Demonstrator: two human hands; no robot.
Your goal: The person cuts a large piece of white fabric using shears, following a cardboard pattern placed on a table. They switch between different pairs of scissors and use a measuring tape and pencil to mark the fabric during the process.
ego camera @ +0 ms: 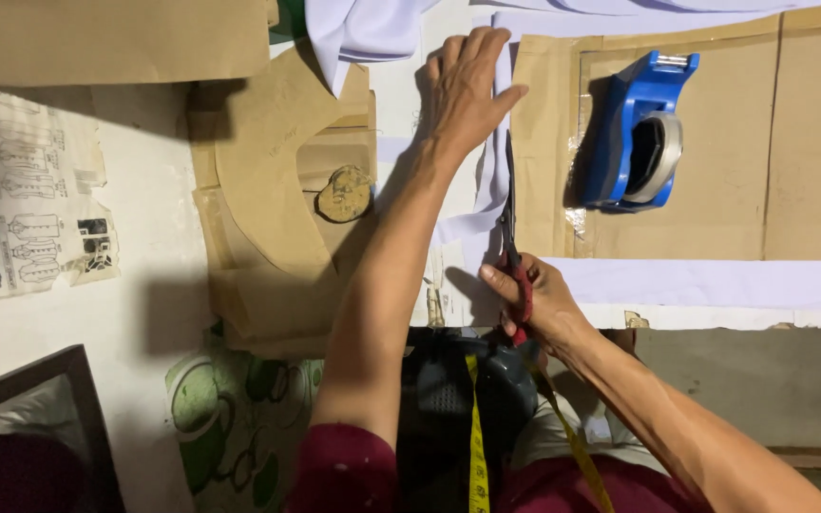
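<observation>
My right hand (536, 304) grips the red handles of a pair of scissors (511, 223), whose dark blades point away from me along the left edge of a brown paper pattern (715, 161). White fabric (715, 283) lies under that pattern and shows along its near and left edges. My left hand (465, 90) presses flat on the white fabric just left of the blades, fingers spread toward the far side. A yellow measuring tape (476, 437) hangs from my neck below the hands.
A blue tape dispenser (634, 133) rests on the brown pattern. Stacked curved cardboard pattern pieces (277, 190) lie to the left, with a small round lump on them. Printed garment sketches (30, 209) hang further left. A dark frame (40, 427) sits at bottom left.
</observation>
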